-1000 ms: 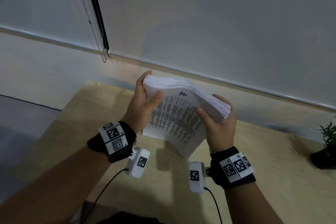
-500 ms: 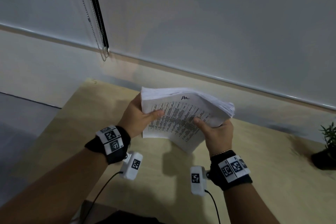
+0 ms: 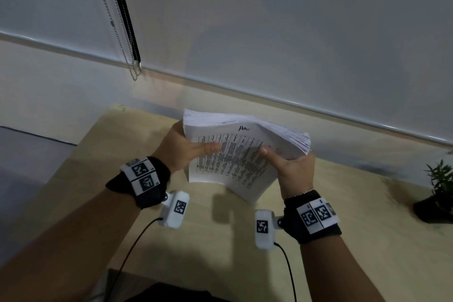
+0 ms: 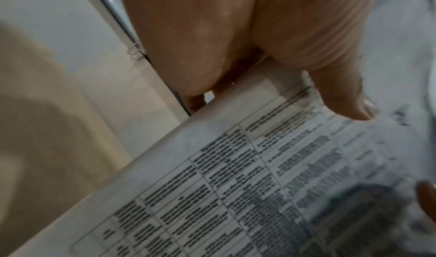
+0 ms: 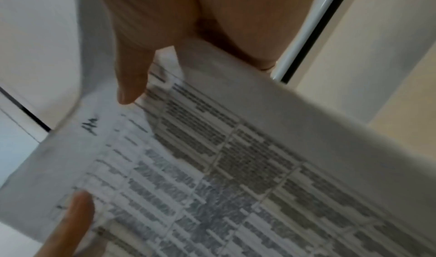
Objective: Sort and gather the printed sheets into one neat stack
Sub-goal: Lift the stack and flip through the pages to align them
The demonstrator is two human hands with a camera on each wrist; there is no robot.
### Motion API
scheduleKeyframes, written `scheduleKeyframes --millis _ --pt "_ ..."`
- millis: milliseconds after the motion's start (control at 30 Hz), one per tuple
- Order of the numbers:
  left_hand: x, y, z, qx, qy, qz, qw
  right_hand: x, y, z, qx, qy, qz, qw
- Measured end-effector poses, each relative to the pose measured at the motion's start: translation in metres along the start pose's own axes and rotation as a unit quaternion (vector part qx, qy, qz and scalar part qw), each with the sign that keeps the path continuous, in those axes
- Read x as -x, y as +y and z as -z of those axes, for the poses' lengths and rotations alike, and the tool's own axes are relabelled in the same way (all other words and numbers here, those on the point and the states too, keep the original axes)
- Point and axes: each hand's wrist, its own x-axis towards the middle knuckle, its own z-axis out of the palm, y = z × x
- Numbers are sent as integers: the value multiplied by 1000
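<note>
One stack of sheets [image 3: 235,154] — one potted plant [image 3: 438,191], perhaps.

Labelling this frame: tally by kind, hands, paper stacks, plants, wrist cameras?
Hands: 2, left hand and right hand, both gripping the stack
Paper stacks: 1, stack of printed sheets, held above the table
Potted plants: 1, potted plant
Wrist cameras: 2, left wrist camera, right wrist camera
Total: 6

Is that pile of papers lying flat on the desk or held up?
Held up: both the left hand and right hand grip the stack of sheets, bowed, above the desk.
</note>
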Motion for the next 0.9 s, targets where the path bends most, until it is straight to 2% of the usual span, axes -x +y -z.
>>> scheduleKeyframes --millis 100,267,367,567,733,800,833,900 --pt "-3 7 -2 21 3 -6 1000 -4 -5 -4 -8 14 18 1000" --pt "-7 12 -3 -10 13 -15 1000 -5 -7 0 1 30 31 999" --pt "-2 2 -6 -28 13 -5 1000 0 1 -1 29 22 9 999" --pt "10 2 -17 -21 81 2 996 5 9 -2 46 33 24 998" --pt "25 -17 -23 -56 92 85 990 24 37 -6 130 47 -80 987" --pt "20 -4 -12 -92 108 48 989 17 30 -4 171 45 -81 981" --pt "17 7 -5 -106 130 6 986 11 22 -3 201 43 -70 976" --pt "10 33 7 -176 176 -109 962 2 3 -4 282 25 1 959"
